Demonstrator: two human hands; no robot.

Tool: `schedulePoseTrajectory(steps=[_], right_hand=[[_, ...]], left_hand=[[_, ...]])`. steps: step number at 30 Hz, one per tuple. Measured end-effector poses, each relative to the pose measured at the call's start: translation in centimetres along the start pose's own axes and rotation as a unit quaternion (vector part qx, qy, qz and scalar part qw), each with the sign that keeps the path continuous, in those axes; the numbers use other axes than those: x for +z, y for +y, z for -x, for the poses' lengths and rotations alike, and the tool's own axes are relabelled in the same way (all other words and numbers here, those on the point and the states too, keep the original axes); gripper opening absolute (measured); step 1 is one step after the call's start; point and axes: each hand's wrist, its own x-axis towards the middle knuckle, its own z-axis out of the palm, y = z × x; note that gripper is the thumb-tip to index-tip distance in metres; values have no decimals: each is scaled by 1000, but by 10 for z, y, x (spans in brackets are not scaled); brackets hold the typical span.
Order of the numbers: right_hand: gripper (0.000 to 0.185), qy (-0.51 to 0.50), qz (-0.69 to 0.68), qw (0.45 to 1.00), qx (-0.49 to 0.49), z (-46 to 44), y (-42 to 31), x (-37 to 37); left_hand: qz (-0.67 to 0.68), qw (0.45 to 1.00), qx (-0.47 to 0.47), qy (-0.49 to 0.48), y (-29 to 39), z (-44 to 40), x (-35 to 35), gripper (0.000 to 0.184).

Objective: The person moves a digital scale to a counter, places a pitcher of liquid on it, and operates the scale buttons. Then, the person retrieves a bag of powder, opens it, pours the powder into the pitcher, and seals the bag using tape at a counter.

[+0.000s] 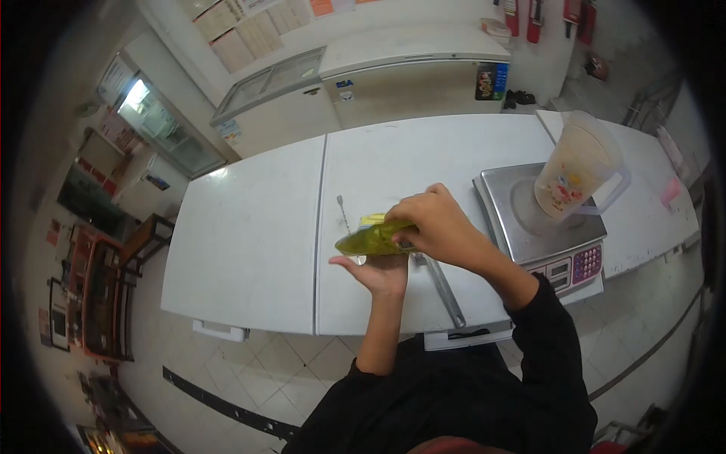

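A yellow-green packet (368, 241) lies tilted over my left hand (384, 275), whose palm faces up with the thumb stretched out to the left. My right hand (429, 225) pinches the packet's right end from above. Partly hidden behind the packet is a small yellow item (371, 219) on the white table. A thin twisted-stem spoon (342, 209) lies just beyond the packet. Below my right wrist, a long grey metal tool (445, 293) points toward the table's front edge.
To the right, a digital scale (514, 219) carries a translucent plastic jug (577, 168) with a handle. White chest freezers (412, 91) stand along the far wall. A pink object (670, 191) lies at the far right. Table handles (219, 331) jut out at the front edge.
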Motion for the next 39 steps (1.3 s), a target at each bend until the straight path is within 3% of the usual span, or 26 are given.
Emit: schedulePoseTrajectory(steps=[5, 6, 9, 11, 12, 17, 19, 22, 26, 27, 29, 30, 32, 34, 36, 38, 39], right_hand=[[7, -5, 90, 992, -91, -11, -21, -36], [7, -14, 102, 990, -96, -14, -23, -43], [7, 27, 131, 984, -121, -23, -17, -59], [6, 9, 112, 986, -127, -28, -12, -77], [6, -9, 97, 987, -130, -31, -10, -88], [6, -117, 107, 982, -106, -31, 8, -123], [8, -87, 88, 984, -129, -31, 22, -133], [10, -30, 85, 980, -180, -27, 36, -145], [16, 6, 141, 970, -199, -17, 34, -166], [14, 15, 147, 972, -180, -11, 36, -172], [9, 41, 152, 980, -120, 1, 47, -178], [18, 55, 140, 977, -148, -1, 72, -181], [22, -11, 102, 992, -80, 7, 90, -194], [27, -45, -63, 995, 65, 24, 86, -205], [28, -65, -66, 989, 111, 40, 56, -229], [32, 19, -34, 999, -19, 47, 79, -229], [34, 36, -68, 997, 17, 55, 82, -239]], left_hand=[[228, 960, -148, -70, 0, -9, -6, 71], [220, 960, -169, -19, 2, -13, -13, 63], [196, 958, -210, 12, -5, -16, -31, 55], [437, 849, -297, -5, -8, -13, -44, 51], [353, 893, -279, -11, -16, -14, -49, 50], [307, 909, -281, 10, -33, -11, -56, 51], [190, 926, -315, -82, -28, -9, -54, 56], [65, 929, -353, -91, -23, -6, -47, 51], [-196, 924, -329, -9, -38, -5, -5, 48], [-221, 914, -340, -17, -38, -12, -7, 56], [-246, 919, -308, -14, -40, -22, 6, 56], [-253, 923, -291, -18, -41, -26, 12, 56], [-287, 929, -232, -38, -47, -33, 24, 57], [-327, 925, -181, -64, -54, -40, 38, 58], [-349, 924, -141, -70, -63, -48, 52, 60], [-398, 912, -67, -75, -81, -51, 77, 64], [-408, 906, -49, -102, -86, -56, 87, 66]])
